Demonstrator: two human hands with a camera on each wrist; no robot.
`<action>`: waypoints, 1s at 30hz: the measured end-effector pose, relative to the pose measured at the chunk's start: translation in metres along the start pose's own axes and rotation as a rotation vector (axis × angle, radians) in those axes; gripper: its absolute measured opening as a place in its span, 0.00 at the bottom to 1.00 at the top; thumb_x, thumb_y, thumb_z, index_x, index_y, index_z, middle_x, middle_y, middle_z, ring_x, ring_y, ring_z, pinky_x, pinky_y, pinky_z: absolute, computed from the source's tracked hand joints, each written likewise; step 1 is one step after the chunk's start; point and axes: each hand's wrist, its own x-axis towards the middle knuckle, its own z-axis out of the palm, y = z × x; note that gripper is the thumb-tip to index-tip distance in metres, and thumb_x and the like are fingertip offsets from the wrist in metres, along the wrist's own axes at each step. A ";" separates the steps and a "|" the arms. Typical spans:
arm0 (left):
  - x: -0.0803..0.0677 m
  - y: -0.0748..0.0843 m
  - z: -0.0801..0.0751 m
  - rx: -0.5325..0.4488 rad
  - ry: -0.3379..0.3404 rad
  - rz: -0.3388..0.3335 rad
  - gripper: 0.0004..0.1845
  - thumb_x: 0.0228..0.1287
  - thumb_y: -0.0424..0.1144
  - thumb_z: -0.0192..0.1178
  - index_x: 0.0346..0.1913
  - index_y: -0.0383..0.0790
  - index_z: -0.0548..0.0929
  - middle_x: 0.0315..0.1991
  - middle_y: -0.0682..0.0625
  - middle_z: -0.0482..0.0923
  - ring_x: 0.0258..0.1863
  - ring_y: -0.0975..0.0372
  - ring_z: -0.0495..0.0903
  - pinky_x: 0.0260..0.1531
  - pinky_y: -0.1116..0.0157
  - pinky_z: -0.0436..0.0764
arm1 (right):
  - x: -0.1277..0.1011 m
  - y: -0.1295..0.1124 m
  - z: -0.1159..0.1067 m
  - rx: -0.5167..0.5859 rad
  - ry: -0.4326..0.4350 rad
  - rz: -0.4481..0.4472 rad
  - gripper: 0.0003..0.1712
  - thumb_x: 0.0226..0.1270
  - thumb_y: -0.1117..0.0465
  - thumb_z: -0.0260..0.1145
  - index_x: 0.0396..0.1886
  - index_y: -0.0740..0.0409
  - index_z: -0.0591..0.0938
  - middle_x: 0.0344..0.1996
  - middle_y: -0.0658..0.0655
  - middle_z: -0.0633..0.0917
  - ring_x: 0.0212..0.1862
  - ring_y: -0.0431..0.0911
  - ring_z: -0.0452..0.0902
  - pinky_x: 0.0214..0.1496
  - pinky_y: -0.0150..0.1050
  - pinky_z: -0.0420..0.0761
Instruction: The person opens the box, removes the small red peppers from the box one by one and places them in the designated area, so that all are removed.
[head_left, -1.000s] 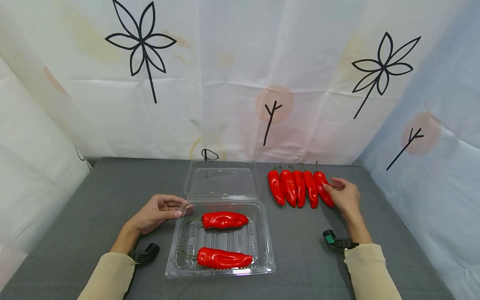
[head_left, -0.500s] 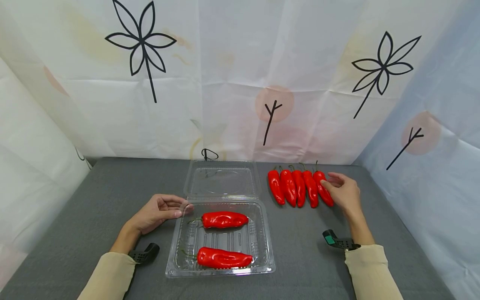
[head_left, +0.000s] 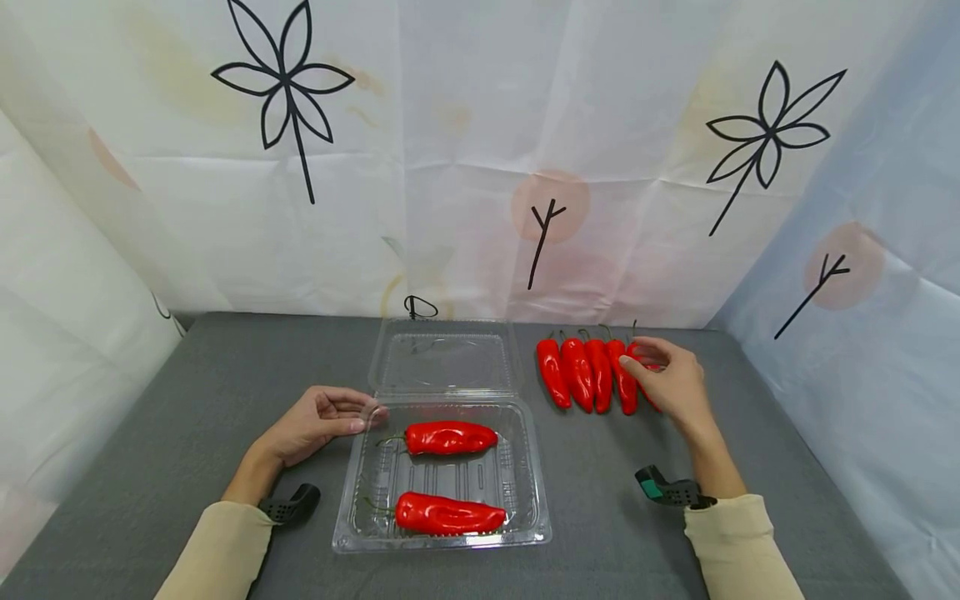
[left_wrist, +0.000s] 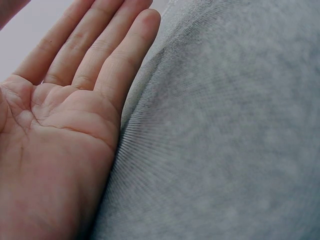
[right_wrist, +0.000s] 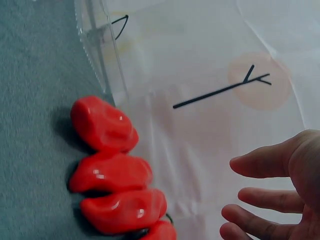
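A clear plastic clamshell box (head_left: 537,475) lies open on the grey table, its lid (head_left: 442,358) folded back. Two red peppers lie in it, one at the back (head_left: 450,437) and one at the front (head_left: 448,514). My left hand (head_left: 315,425) rests beside the box's left rim, palm showing and fingers straight (left_wrist: 65,125), holding nothing. A row of several red peppers (head_left: 581,375) lies right of the lid. My right hand (head_left: 667,379) hovers over the rightmost one and hides most of it. In the right wrist view its fingers (right_wrist: 270,200) are spread and hold nothing, apart from the peppers (right_wrist: 110,172).
White sheets with black flower drawings (head_left: 281,92) wall in the table at the back and both sides. A black wrist mount sits at each cuff, left (head_left: 288,507) and right (head_left: 663,490). Bare grey cloth (head_left: 225,375) lies left of the box and in front of the pepper row.
My right hand has moved left from beside the rightmost pepper to over it, covering most of it. The left hand, the box and the other peppers have not moved.
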 end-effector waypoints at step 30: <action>0.001 -0.001 -0.001 -0.003 -0.015 0.016 0.17 0.69 0.19 0.56 0.59 0.25 0.80 0.54 0.40 0.85 0.55 0.56 0.85 0.55 0.62 0.81 | -0.043 -0.059 0.046 0.157 -0.184 -0.347 0.25 0.62 0.64 0.75 0.60 0.59 0.82 0.51 0.57 0.85 0.51 0.56 0.81 0.51 0.59 0.81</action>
